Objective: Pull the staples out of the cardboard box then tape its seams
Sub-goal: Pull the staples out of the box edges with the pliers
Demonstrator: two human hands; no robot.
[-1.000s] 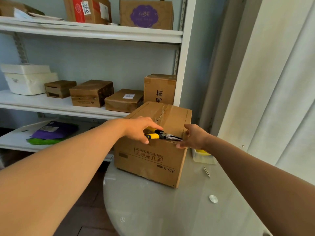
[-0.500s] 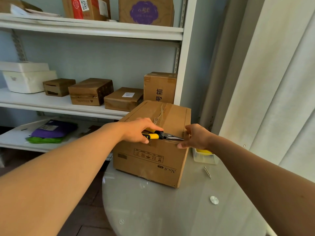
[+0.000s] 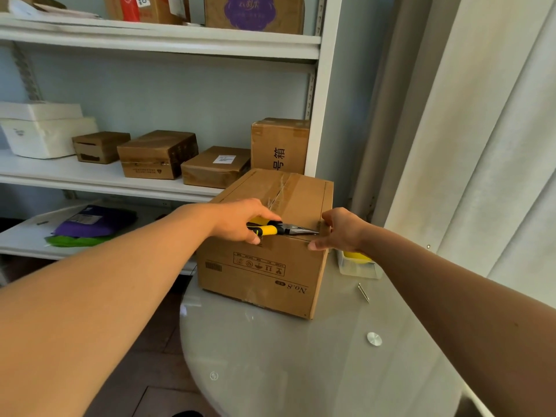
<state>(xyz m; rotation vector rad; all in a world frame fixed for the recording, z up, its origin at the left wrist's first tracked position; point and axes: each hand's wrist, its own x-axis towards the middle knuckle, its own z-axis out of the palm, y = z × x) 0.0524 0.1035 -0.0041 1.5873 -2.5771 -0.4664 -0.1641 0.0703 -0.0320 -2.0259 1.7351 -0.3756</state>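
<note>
A: Cardboard, stiff but easily dented: the box (image 3: 264, 260) sits on the glass table (image 3: 301, 371), under both hands.

B: Grip?

A: The right hand (image 3: 340, 231) clamps its near top corner. The left hand (image 3: 240, 221) is wrapped round yellow-handled pliers (image 3: 279, 229), tips toward the right fingers. Staple too small to see.

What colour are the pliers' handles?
Yellow and black, on the pliers in the left hand; head view.
</note>
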